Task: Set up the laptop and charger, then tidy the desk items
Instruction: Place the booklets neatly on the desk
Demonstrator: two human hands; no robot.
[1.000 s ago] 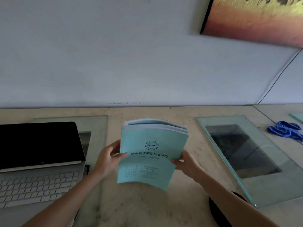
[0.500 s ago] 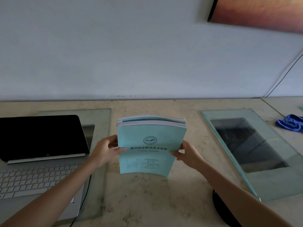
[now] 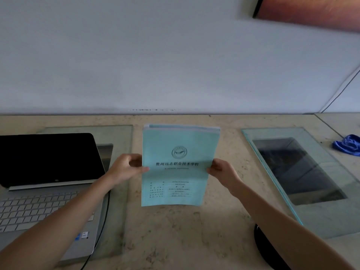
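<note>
You pinch the stack of teal booklets upright by its side edges, left hand and right hand both gripping, mid-desk just right of the open laptop, apparently squaring its pages for tidying.

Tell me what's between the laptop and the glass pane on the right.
In the head view: teal booklets, gripped at the sides by the left hand and right hand; also the strip of glass under the laptop.
</note>
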